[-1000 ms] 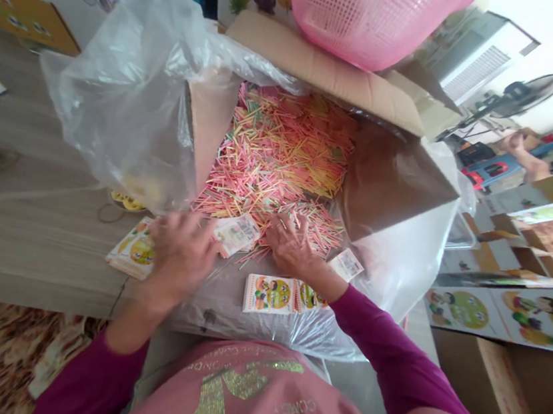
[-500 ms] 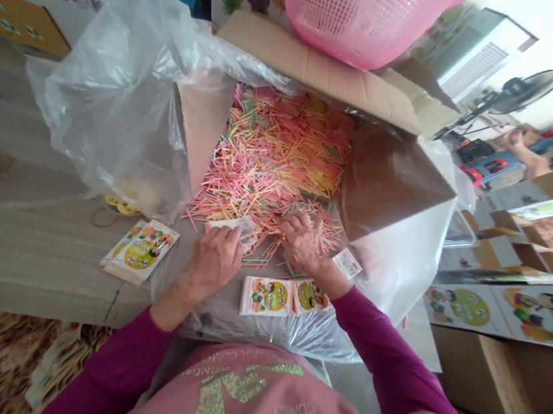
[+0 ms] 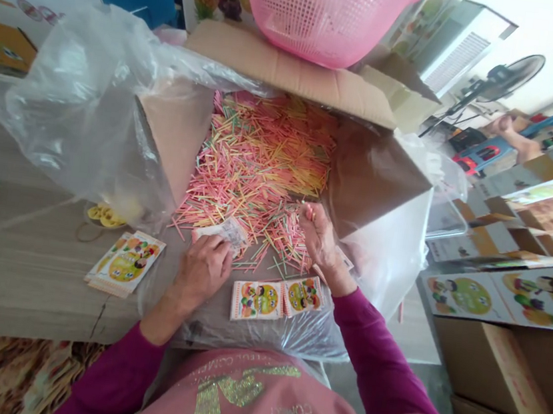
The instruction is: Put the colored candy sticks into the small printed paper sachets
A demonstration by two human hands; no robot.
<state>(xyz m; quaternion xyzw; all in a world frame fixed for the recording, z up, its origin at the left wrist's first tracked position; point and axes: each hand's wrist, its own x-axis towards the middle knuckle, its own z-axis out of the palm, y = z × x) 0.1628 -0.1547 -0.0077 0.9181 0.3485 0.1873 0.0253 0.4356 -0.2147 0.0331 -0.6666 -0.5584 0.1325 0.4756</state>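
Observation:
Thin pink, yellow and green sticks (image 3: 262,158) fill an open cardboard box on its side and spill toward me. My left hand (image 3: 204,269) is closed on a small clear packet (image 3: 229,233) at the near edge of the pile. To its right, my right hand (image 3: 320,239) is raised slightly over the sticks, its fingers curled round a few sticks whose ends show. Printed packets with a green fruit design (image 3: 257,301) lie just in front of the pile, and more printed packets (image 3: 129,264) lie to the left.
A pink basket (image 3: 325,15) stands behind the box flap. Clear plastic sheeting (image 3: 92,104) drapes over the box's left side. Yellow round pieces (image 3: 104,215) lie on the wooden table (image 3: 21,270). Cardboard boxes (image 3: 493,368) and a fan (image 3: 514,78) are at the right.
My right hand has lifted off the sticks and turned, with its fingers now curled round a few. My left hand stays at the clear packet. The whole view has shifted somewhat.

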